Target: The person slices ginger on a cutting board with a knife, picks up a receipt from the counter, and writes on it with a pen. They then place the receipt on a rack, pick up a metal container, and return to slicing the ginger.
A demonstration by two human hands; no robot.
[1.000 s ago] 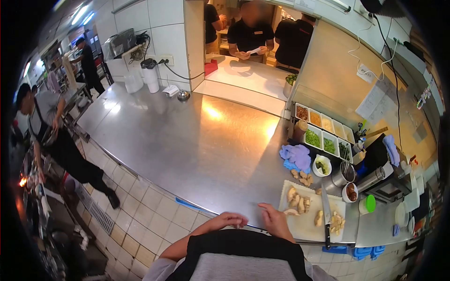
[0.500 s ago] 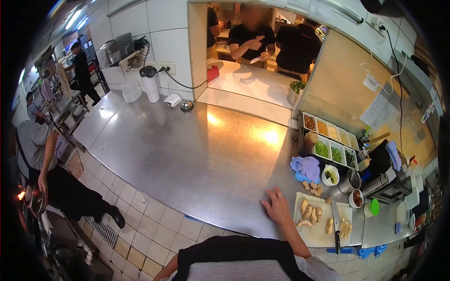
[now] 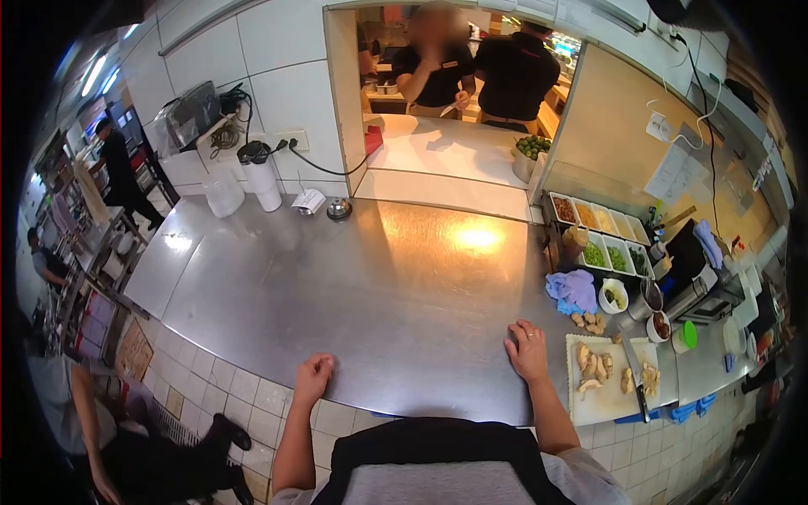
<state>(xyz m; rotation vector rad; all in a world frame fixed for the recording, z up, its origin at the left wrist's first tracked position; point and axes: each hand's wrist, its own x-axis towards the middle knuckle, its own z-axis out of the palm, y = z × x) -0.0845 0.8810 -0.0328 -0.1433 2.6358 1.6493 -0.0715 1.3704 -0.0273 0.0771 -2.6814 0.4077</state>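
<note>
My left hand (image 3: 315, 375) rests at the front edge of the steel counter (image 3: 362, 295), its fingers curled in with nothing visible in them. Palm down on the counter lies my right hand (image 3: 528, 349), a ring on one finger, fingers somewhat apart and holding nothing. Just right of it, a white cutting board (image 3: 599, 409) carries peeled ginger pieces (image 3: 589, 362), sliced ginger (image 3: 651, 377) and a knife (image 3: 640, 389) with a black handle. Knobs of unpeeled ginger (image 3: 592, 323) sit behind the board, beside a purple cloth (image 3: 572, 290).
Topping trays (image 3: 610, 257), a white bowl (image 3: 613, 295) and a green-lidded tub (image 3: 686, 337) stand at the right. A call bell (image 3: 339, 209) and white cup (image 3: 263, 181) stand along the wall. People are beyond the pass window; another person (image 3: 84, 412) is low at left.
My left hand has come into view and up to the counter's front edge. The view has shifted, and the person at left appears lower. My right hand stays on the counter.
</note>
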